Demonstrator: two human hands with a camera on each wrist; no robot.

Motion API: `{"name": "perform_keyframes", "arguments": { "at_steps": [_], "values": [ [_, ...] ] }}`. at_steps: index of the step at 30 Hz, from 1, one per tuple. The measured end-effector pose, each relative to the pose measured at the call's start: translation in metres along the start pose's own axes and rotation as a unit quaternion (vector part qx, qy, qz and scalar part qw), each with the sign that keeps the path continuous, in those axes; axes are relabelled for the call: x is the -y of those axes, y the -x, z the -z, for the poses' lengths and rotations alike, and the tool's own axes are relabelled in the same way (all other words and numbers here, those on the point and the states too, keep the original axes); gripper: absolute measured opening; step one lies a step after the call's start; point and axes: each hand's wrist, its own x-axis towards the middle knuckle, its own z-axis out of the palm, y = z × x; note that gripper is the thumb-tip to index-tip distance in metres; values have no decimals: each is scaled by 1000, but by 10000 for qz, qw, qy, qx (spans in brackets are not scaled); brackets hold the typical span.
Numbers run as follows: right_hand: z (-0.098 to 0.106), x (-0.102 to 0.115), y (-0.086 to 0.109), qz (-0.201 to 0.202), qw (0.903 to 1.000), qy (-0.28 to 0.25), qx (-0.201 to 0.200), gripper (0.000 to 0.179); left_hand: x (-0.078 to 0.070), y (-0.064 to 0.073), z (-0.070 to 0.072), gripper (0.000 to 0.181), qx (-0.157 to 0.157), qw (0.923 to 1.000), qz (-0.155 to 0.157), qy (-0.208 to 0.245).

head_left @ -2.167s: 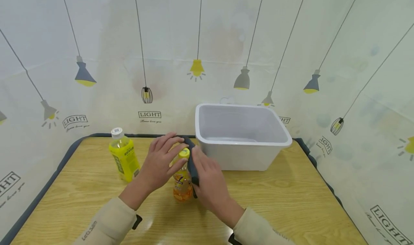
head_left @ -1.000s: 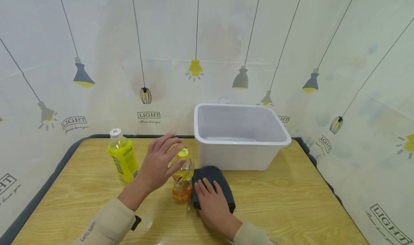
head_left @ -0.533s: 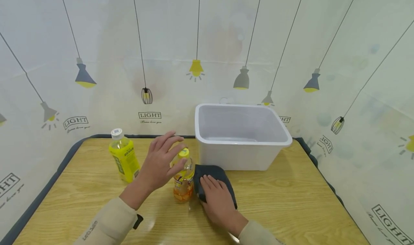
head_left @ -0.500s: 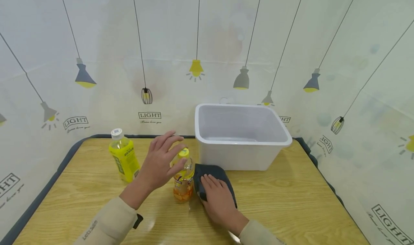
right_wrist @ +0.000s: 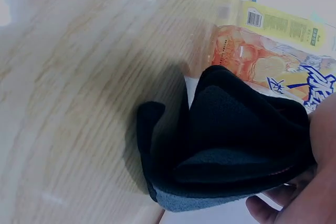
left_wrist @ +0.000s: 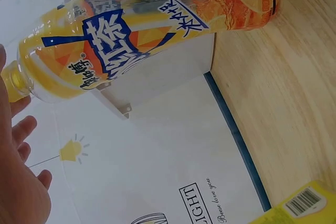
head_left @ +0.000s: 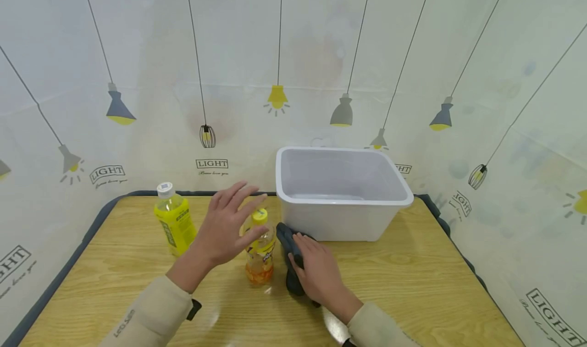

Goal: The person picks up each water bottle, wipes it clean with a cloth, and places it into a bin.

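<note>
Risk: the bunched cloth (head_left: 293, 282) could catch the orange bottle (head_left: 260, 265), upright just beside it on the counter (head_left: 390, 286), and tip it, the left fingers (head_left: 242, 197) having no clamp there. Right fingers (head_left: 306, 243): clamped on the cloth, before the bin (head_left: 339, 222). Left fingers: spread apart beside the cap (head_left: 259, 216); contact cannot be confirmed.

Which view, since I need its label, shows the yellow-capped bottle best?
The left wrist view: the yellow-capped bottle looms large, its printed label facing the camera. The head view shows it upright but small, partly behind the left hand; the right wrist view shows only its lower part, cut off at the edge.
</note>
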Motion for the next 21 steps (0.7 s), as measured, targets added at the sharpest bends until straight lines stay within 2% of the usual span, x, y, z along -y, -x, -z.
{"name": "perform_keyframes", "arguments": {
  "at_steps": [2, 5, 13, 21],
  "values": [
    [1, 0, 0, 22, 9999, -79, -108, 45, 0, 0, 0, 67, -43, 9999, 85, -31],
    [4, 1, -1, 21, 9995, -198, -239, 45, 0, -1, 0, 63, -124, 9998, 126, -46],
    [13, 4, -4, 36, 9967, -508, -628, 43, 1, 1, -1, 51, -143, 9999, -69, -27],
    [22, 7, -6, -156, 9955, -826, -441, 46, 1, 2, 0, 47, -20, 9999, -121, 95]
  ]
}}
